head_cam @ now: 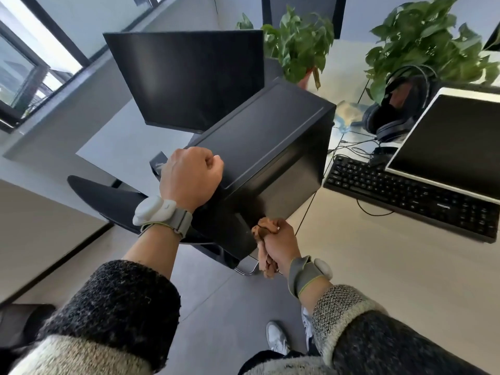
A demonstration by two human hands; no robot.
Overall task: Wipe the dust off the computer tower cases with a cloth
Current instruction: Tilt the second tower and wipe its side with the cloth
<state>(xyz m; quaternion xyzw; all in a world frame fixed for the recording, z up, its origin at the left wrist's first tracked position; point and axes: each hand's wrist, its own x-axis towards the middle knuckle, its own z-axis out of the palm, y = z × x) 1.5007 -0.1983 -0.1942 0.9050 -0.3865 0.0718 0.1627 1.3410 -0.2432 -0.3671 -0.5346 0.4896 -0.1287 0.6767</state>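
We recorded the black metal computer tower case (270,142) lying tilted, between the dark flat monitor (186,77) and the black keyboard (405,196) on the pale table (378,266). Its lower end hung over a black chair seat (108,196); we could not tell whether it rested there, as that part was hidden.

The left hand (190,177) was curled over the near edge of the case's broad upper panel, gripping it. The right hand (280,239) was closed round a bunched brown cloth (263,230), which touched the case's lower near corner. A tail of the cloth hung below the fist. The hands were apart, the left above the right.

Black headphones (392,112) lay beyond the keyboard, beside a white-framed monitor (446,147). A leafy green potted plant (297,41) stood behind the case.
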